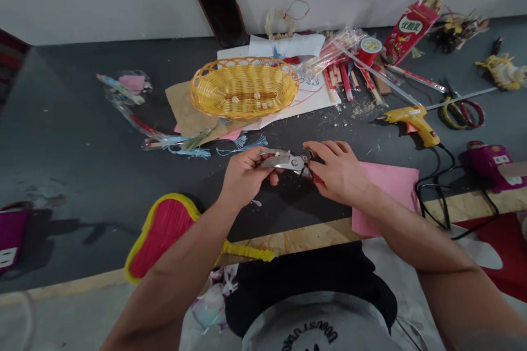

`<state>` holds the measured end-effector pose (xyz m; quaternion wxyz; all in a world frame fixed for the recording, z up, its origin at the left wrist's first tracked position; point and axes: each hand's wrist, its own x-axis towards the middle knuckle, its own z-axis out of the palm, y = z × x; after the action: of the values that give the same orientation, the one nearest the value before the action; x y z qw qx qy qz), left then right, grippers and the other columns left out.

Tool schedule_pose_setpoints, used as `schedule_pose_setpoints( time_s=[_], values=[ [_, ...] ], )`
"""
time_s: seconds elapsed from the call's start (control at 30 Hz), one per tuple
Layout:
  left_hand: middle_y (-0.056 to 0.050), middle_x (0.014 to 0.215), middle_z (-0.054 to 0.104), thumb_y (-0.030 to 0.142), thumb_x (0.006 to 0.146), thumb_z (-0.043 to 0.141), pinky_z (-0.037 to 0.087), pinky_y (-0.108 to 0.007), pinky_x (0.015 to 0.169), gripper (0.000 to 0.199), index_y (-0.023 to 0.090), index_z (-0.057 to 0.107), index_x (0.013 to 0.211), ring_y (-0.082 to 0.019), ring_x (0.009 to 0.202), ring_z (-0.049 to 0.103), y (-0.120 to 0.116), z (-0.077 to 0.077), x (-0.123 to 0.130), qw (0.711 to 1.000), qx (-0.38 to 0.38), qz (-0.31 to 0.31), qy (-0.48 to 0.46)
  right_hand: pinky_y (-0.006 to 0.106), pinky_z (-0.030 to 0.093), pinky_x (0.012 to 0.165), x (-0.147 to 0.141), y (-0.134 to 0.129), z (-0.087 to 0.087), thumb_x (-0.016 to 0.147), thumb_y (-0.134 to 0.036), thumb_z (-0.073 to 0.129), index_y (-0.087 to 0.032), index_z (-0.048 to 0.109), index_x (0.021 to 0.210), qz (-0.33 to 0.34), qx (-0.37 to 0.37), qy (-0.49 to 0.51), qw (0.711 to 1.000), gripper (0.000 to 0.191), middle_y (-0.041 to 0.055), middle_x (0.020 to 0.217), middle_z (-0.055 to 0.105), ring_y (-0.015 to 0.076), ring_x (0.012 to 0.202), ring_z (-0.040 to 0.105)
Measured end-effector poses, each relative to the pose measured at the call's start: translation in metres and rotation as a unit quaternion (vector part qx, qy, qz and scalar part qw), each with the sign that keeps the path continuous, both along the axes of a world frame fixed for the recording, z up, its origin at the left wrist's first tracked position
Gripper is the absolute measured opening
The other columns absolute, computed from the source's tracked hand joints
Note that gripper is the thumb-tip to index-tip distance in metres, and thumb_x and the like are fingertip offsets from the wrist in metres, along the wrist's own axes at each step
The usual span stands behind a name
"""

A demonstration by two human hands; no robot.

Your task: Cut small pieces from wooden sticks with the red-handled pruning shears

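Observation:
My right hand (340,171) is closed around the red handles of a pair of pruning shears (284,162), whose metal blades point left. At the blades, my left hand (246,173) is closed in a pinch. A tiny pale bit shows between the blades, but what the left fingers hold is mostly hidden. Beyond both hands, a yellow woven basket (242,88) holds several small pale wooden pieces (263,104). Blue tassels (247,145) lie just past my left hand. A pink sheet (389,192) lies partly under my right forearm.
A yellow glue gun (414,120) and scissors (461,112) lie to the right, with a black cord (436,189) near the front edge. Wrapped chopsticks (341,77), a thread spool (369,52) and a red carton (411,30) stand behind. A red-and-yellow padded shape (164,236) lies front left.

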<state>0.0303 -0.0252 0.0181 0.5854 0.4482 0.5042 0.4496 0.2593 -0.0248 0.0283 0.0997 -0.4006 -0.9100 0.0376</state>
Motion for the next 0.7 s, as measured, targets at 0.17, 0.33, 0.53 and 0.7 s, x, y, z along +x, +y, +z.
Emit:
schedule_pose_setpoints(
  time_s=[0.17,0.33,0.53,0.7],
  values=[
    [0.000,0.060,0.069,0.013,0.066,0.070,0.044,-0.021,0.043,0.006,0.016,0.069,0.071,-0.009,0.041,0.058,0.0010,0.0022,-0.0017,1.000,-0.020,-0.023,-0.006,0.045,0.042,0.093,0.0025,0.0032,-0.0011,0.087,-0.020,0.064,-0.019,0.075,0.099,0.011,-0.010,0.010,1.000,0.016,0.0129,0.140,0.062,0.0305,0.117,0.056],
    [0.001,0.060,0.069,0.011,0.065,0.068,0.045,-0.021,0.043,0.008,0.016,0.068,0.071,-0.009,0.041,0.058,0.0005,0.0029,-0.0010,1.000,-0.019,-0.015,-0.009,0.042,0.041,0.089,0.0026,0.0038,-0.0057,0.086,-0.022,0.067,-0.019,0.076,0.094,0.011,-0.014,0.027,0.999,0.012,0.0126,0.123,0.067,0.0275,0.107,0.058],
    [0.001,0.062,0.070,0.014,0.068,0.070,0.045,-0.021,0.043,0.006,0.016,0.069,0.073,-0.009,0.041,0.058,-0.0020,0.0000,0.0008,1.000,-0.009,-0.006,-0.015,0.038,0.038,0.080,-0.0010,-0.0013,-0.0087,0.089,-0.024,0.065,-0.019,0.076,0.090,0.000,0.007,0.022,1.000,0.012,0.0116,0.113,0.068,0.0242,0.094,0.057],
    [0.001,0.064,0.070,0.018,0.071,0.074,0.046,-0.019,0.045,0.009,0.016,0.073,0.080,-0.008,0.043,0.058,-0.0012,0.0023,0.0074,0.999,-0.006,0.031,-0.017,0.039,0.038,0.081,-0.0034,-0.0022,-0.0058,0.089,-0.023,0.064,-0.020,0.075,0.091,-0.025,0.009,0.008,1.000,0.012,0.0113,0.116,0.068,0.0248,0.096,0.057]
  ],
)
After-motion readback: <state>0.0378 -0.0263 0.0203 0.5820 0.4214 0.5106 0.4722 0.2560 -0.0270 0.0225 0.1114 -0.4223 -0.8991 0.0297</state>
